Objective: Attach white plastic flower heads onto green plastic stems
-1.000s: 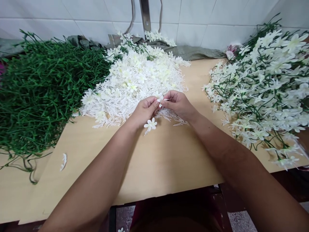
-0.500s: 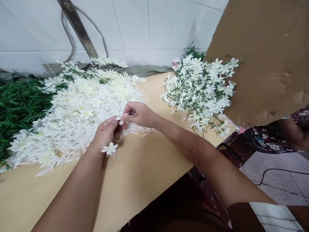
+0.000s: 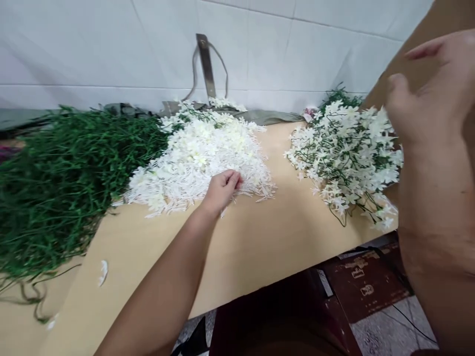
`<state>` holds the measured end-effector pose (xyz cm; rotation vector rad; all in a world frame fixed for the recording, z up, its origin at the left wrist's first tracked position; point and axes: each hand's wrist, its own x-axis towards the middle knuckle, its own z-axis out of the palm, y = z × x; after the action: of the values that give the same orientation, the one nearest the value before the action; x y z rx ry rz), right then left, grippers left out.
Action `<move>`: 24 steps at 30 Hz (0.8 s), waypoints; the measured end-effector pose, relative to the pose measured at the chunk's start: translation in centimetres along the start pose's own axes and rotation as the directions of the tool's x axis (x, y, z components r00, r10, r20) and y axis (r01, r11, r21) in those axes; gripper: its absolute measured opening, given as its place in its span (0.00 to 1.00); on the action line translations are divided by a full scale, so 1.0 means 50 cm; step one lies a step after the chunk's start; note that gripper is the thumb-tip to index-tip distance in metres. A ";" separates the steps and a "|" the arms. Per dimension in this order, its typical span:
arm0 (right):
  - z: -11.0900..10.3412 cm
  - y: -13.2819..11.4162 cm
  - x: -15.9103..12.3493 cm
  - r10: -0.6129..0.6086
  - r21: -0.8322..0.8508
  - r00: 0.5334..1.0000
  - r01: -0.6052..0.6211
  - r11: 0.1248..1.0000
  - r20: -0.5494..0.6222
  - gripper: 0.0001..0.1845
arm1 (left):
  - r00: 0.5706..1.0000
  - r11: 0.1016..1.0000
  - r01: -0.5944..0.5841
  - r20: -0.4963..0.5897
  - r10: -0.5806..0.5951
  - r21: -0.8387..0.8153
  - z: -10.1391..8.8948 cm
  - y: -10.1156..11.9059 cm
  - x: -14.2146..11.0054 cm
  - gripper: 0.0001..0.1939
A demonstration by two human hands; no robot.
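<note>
My left hand (image 3: 222, 189) is closed in a pinch at the near edge of a heap of white artificial flower heads (image 3: 208, 148) with thin white stems. Whatever its fingertips hold is hidden, though a thin white bit shows just below them. High on the right, my right hand (image 3: 432, 91) is raised in front of the brown board, thumb apart from the fingers and nothing visible in it. Below and left of that hand lies a pile of white flowers on green stems (image 3: 341, 153).
A big mound of green plastic stems (image 3: 74, 168) covers the left side. Brown cardboard (image 3: 256, 247) lines the tabletop, with a loose white petal (image 3: 103, 273) on it. A brown board (image 3: 408, 64) leans at right. Behind is a tiled wall (image 3: 148, 54) with a metal strip (image 3: 206, 66).
My hands were together at a small white flower; now my right hand has moved away, up and right, while my left stays by the white heap. The view has swung left, showing more green stems.
</note>
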<state>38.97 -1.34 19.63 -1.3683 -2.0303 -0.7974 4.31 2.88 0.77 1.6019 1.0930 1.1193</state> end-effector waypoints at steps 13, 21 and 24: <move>0.412 -0.518 0.170 -0.312 0.501 0.883 0.105 0.859 0.350 0.18 | 0.955 0.774 -0.266 0.264 0.132 0.574 0.006 0.004 -0.013 0.20; 0.527 -0.531 0.260 -0.219 0.679 0.934 -0.033 0.734 0.282 0.12 | 0.955 0.773 -0.269 0.262 0.138 0.574 0.003 -0.007 -0.007 0.19; 0.514 -0.485 0.282 -0.153 0.815 0.971 -0.062 0.576 0.182 0.13 | 0.957 0.780 -0.273 0.240 0.162 0.563 0.003 -0.004 -0.005 0.20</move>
<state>8.57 18.76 8.74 -0.8554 -2.1624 0.3542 4.36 2.66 0.48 2.3283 1.2289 0.7802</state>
